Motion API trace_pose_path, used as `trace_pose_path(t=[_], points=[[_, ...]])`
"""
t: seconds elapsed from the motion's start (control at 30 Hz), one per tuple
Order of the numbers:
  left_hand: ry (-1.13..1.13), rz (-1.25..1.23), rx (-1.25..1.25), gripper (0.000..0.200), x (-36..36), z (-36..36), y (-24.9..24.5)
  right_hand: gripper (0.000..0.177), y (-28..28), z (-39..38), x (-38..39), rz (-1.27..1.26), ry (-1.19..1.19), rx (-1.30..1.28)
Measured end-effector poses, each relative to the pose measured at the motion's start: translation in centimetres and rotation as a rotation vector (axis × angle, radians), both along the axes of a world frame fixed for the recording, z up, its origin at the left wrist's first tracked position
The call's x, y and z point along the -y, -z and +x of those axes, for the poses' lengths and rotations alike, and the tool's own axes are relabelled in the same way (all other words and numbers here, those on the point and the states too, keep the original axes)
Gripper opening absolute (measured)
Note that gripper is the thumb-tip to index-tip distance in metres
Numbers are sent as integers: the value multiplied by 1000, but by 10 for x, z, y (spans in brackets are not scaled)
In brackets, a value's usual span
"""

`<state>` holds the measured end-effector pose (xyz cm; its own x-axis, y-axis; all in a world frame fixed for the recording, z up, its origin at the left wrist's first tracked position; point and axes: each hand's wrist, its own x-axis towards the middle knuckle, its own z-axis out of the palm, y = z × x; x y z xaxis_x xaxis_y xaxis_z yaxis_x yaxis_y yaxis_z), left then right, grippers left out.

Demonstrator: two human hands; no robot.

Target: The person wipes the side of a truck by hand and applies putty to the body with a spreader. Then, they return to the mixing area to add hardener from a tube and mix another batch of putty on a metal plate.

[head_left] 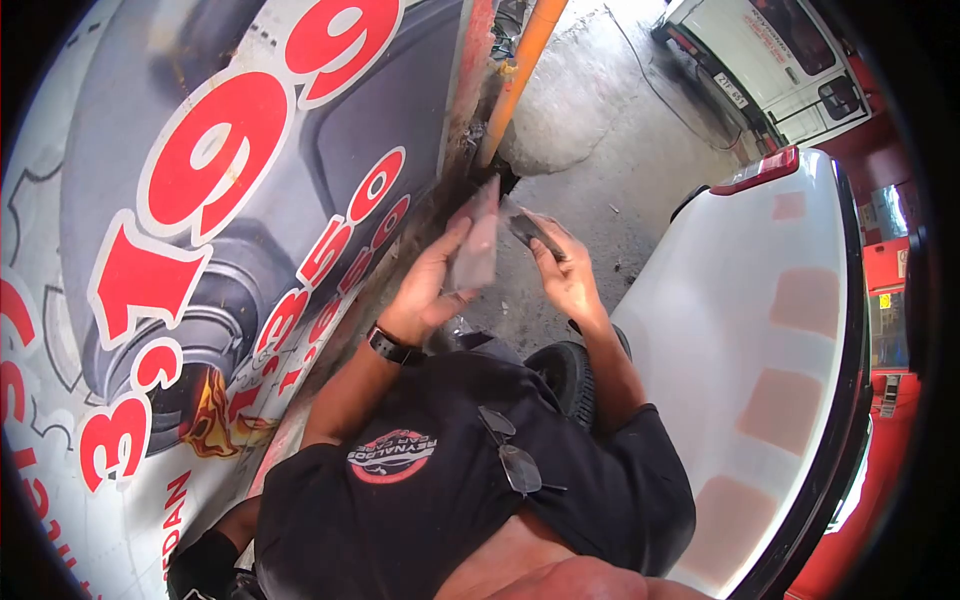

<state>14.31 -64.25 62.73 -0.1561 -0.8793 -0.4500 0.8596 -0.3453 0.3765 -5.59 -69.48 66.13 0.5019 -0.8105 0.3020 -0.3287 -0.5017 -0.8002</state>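
Observation:
My left hand [436,275], with a dark watch on its wrist, grips a thin pale pinkish flat piece [478,240] between thumb and fingers. The piece stands nearly upright and is slightly blurred. Just to its right, my right hand [568,268] is closed on a small dark flat block [526,232]. The block's tip is close to the flat piece; whether they touch is unclear. Both hands are in front of my chest, above the grey concrete floor [600,215].
A white vehicle panel [690,350] with several pinkish patches curves along the right. A large printed banner [330,120] covers the left, beside an orange pipe [522,80]. A white van [775,60] stands at the upper right. A black tyre [562,375] is below my right hand.

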Motion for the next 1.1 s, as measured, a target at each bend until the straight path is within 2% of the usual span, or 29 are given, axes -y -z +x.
trace_pose_path(t=[0.03,0.07,0.1,0.2,0.23,0.33,0.37,0.4,0.5,0.6,0.7,0.77,0.8,0.83,0.87,0.93,1.0,1.03,1.1], points=[[52,41,-20,40,-1,-6,-2,38,-8,3,-8,-17,2,72],[-15,4,4,39,1,-5,-4,37,-18,5,-14,-33,2,146],[-84,-30,31,39,2,-2,-5,34,-36,6,-17,-151,-125,268],[-162,-191,243,33,-3,7,-14,33,-56,-2,-17,-276,-56,138],[-154,-259,343,32,-4,9,-9,39,-57,0,-12,-286,-17,-23],[-171,-354,728,29,-8,6,-18,46,-57,5,5,-786,-8,-714],[-175,-359,864,30,-9,8,-19,57,-50,7,2,-699,-82,-659],[-179,-354,999,31,-11,10,-18,54,-43,9,-1,-677,-144,-629],[-338,-352,1056,32,-11,5,-10,44,-19,19,-18,-667,-282,-578],[-287,-235,1072,33,-12,14,-5,50,-10,20,-31,-575,-410,-588],[-601,-315,916,34,-2,13,-11,37,-20,12,-29,-626,-425,-584],[-234,27,829,33,-27,32,-67,35,-31,3,-27,-466,-433,-465],[-237,45,911,37,-26,37,-54,34,-24,-2,-22,-469,-408,-281],[-399,-87,919,35,-20,34,-27,31,-38,0,-30,-405,-333,-157],[-381,-103,848,31,-22,38,-34,32,-35,2,-25,-415,-261,-73],[-402,-205,597,30,-14,27,-5,37,-36,13,-30,-401,-127,35],[-508,-275,430,29,-25,14,-17,44,-39,31,-40,-368,-34,97],[-552,-278,366,27,-30,8,-19,47,-38,34,-33,-438,-236,-32],[-638,-297,239,25,-37,6,-21,47,-17,40,-32,-544,-274,-147]])
